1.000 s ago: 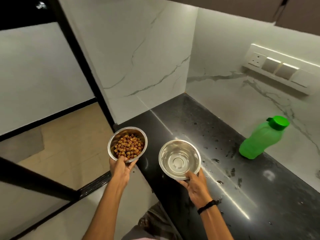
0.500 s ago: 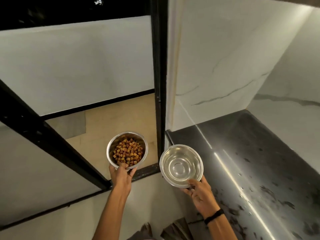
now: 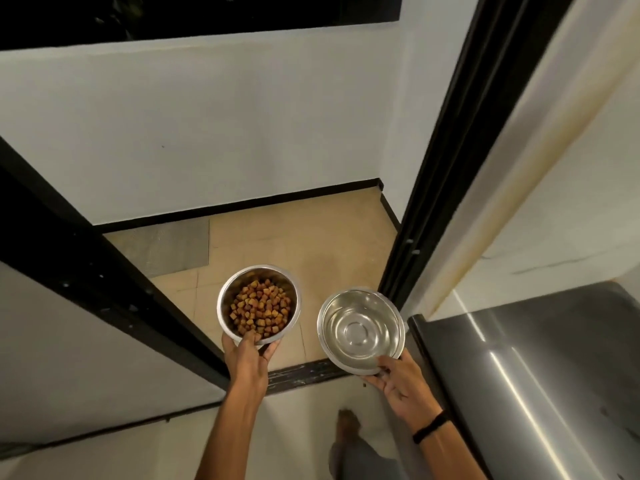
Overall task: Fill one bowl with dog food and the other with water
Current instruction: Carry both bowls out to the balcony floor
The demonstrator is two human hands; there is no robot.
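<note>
1. Two steel bowls are held in the air; whether the right bowl (image 3: 360, 329) holds water is hard to tell.
2. A dark desk (image 3: 540, 368) is cut off at right; tan floor (image 3: 311, 237) lies past a black door frame (image 3: 446, 161).
3. The left hand (image 3: 247, 358) grips the kibble bowl (image 3: 259, 303) by its near rim; the right hand (image 3: 403, 386) cups the shiny bowl from below.

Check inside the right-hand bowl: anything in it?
No kibble in the steel bowl held by the right hand. Shiny bare bottom shows; clear water can't be ruled out. Thumb covers the near rim.
</note>
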